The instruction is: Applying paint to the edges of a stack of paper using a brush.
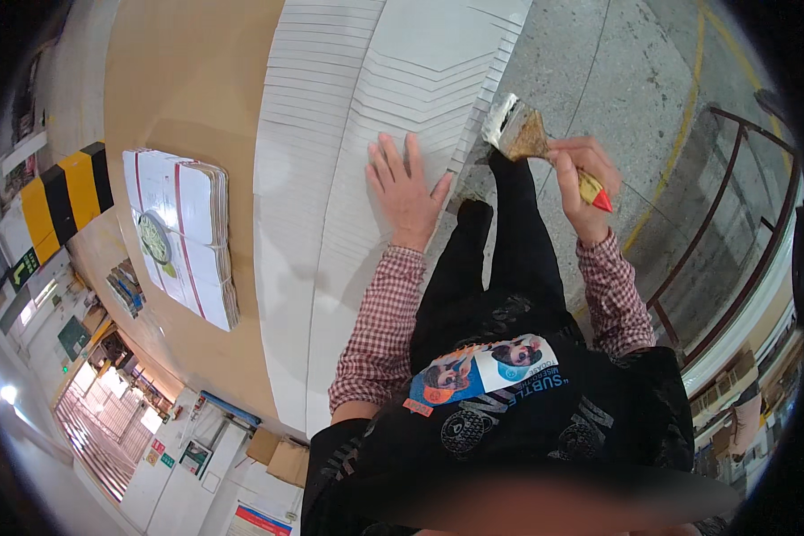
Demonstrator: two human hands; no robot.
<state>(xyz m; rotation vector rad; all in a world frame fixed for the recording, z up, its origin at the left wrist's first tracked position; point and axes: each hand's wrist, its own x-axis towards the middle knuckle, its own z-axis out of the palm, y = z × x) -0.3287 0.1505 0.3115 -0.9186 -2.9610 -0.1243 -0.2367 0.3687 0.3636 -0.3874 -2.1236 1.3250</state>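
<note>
Overlapping white cardboard sheets lie fanned out in a long row, their edges stepped one behind another. My left hand rests palm down on them near their right edge, fingers spread. My right hand is closed round the handle of a wide flat paintbrush, held beyond that edge, above the floor. White, wet-looking stuff coats the bristles, and the brush's wooden part is stained brown. The handle ends in a red tip.
The sheets lie on a brown tabletop. To their left sits a string-tied bundle of white printed card with a round green-patterned piece on top. A dark red metal rail stands on the grey floor at right; a yellow-and-black striped post is far left.
</note>
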